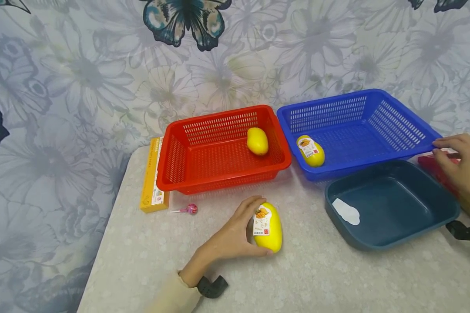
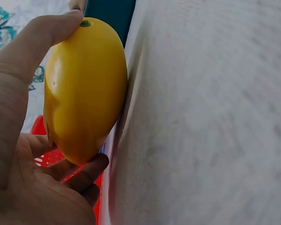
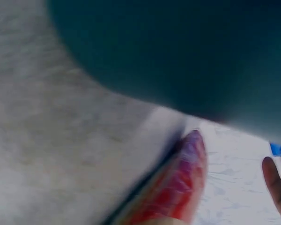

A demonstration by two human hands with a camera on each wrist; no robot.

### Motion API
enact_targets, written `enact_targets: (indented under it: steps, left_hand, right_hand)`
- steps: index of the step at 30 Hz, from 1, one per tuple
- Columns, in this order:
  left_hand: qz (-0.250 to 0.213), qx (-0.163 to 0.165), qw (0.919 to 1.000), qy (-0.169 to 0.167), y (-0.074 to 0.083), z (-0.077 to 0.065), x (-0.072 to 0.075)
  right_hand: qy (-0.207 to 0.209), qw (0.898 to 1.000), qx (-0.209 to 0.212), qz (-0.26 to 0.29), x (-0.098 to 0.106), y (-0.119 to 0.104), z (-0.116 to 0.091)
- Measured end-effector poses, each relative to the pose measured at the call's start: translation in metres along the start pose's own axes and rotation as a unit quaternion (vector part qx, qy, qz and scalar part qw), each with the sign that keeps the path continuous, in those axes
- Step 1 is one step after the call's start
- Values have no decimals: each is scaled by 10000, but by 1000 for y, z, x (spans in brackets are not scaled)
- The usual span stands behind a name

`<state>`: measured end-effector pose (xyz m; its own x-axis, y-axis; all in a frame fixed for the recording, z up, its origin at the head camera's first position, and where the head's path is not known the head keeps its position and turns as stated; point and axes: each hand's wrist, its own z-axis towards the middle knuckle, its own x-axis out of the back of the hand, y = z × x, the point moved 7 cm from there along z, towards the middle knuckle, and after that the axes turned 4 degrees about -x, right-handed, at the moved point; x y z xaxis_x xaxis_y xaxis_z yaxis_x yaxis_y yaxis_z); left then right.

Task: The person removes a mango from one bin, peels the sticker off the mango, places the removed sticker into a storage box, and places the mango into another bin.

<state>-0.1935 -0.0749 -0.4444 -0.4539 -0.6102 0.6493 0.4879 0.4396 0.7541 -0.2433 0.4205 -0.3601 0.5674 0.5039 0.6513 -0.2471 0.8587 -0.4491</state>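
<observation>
My left hand (image 1: 235,237) grips a yellow mango (image 1: 275,230) with a white picture label, low over the tabletop. In the left wrist view, the thumb presses near the green stem end of the mango (image 2: 86,93) while fingers curl under its other end. At the far right, my right hand (image 1: 464,167) has its thumb and finger at the corner rim of the blue basket (image 1: 348,167); whether they pinch it cannot be told. A labelled mango (image 1: 316,158) lies inside this basket, and another mango (image 1: 257,141) lies in the red basket (image 1: 219,184).
A dark teal basin (image 1: 399,204) with a white patch stands before the blue basket. Red packaging (image 1: 434,171) lies partly hidden beside my right hand. At the left are a yellow box (image 1: 152,178) and a pink lollipop (image 1: 192,209). A flowered wall backs the table.
</observation>
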Motion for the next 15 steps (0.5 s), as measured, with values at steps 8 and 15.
enact_targets:
  steps: [8, 15]
  left_hand:
    - [-214, 168, 9995, 143, -7, -1, -4]
    - [-263, 215, 9992, 187, -12, -3, -5]
  right_hand:
    - [-763, 9935, 358, -768, -3, -23, 5]
    - [-1448, 9748, 1109, -1282, -19, -72, 5]
